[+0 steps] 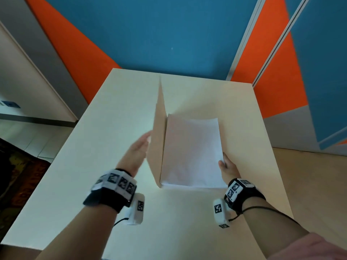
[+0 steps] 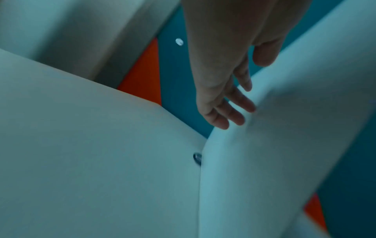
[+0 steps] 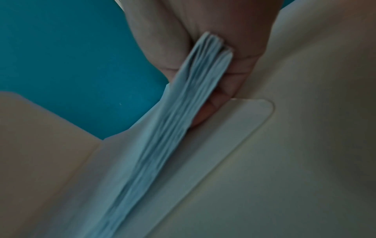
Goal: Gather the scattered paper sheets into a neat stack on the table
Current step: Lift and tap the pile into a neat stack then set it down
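Note:
A stack of white paper sheets (image 1: 191,152) lies inside an open beige folder on the pale table (image 1: 112,128). The folder's left cover (image 1: 158,137) stands nearly upright beside the stack. My left hand (image 1: 142,145) has straight fingers (image 2: 234,112) touching the outer face of that cover (image 2: 284,136). My right hand (image 1: 223,162) pinches the stack's right edge near the front corner. In the right wrist view the thumb lies on top and the fingers (image 3: 205,112) underneath, around the layered sheet edges (image 3: 183,112), above the folder's rounded tab (image 3: 234,136).
Blue and orange wall panels (image 1: 150,34) rise just beyond the table's far edge. A tiled floor and a dark patterned rug (image 1: 18,175) lie to the left. Bare tabletop (image 1: 178,222) stretches between my forearms and on both sides of the folder.

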The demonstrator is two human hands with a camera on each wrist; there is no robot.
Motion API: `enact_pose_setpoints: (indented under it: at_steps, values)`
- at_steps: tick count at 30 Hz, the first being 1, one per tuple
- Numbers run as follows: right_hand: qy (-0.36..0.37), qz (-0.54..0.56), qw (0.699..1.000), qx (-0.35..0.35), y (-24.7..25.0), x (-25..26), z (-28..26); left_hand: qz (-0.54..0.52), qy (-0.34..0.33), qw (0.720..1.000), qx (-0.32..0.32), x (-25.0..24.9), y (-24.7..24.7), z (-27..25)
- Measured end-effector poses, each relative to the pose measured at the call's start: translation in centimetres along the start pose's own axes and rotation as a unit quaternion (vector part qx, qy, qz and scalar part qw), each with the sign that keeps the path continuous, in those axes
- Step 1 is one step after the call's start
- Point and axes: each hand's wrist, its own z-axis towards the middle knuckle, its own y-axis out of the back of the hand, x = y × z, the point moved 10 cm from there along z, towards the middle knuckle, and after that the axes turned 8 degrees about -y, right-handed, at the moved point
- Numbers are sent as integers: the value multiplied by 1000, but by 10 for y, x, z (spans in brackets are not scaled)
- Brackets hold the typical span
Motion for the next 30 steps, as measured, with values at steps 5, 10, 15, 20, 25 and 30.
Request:
enact_pose_setpoints:
  at_steps: [5,10,15,20,25,30]
  values:
    - [-14,-7,1000,-13,4,-1,-4,273,55,952,128,73,-48,12]
    - [-95,78,991,45,2,-19,3,497,102,848,156,100,-55,10]
    - [-165,152,970,94,2,-28,2,543,111,822,132,94,-71,12]
    - [-173,119,963,169,-6,-31,2,408,246,879,9,101,-52,12]
    - [-189,180,951,168,-1,-21,-11,297,286,911,6,115,-45,12]
    - [-185,250,942,125,9,-22,-22,194,244,950,10,111,-48,10]
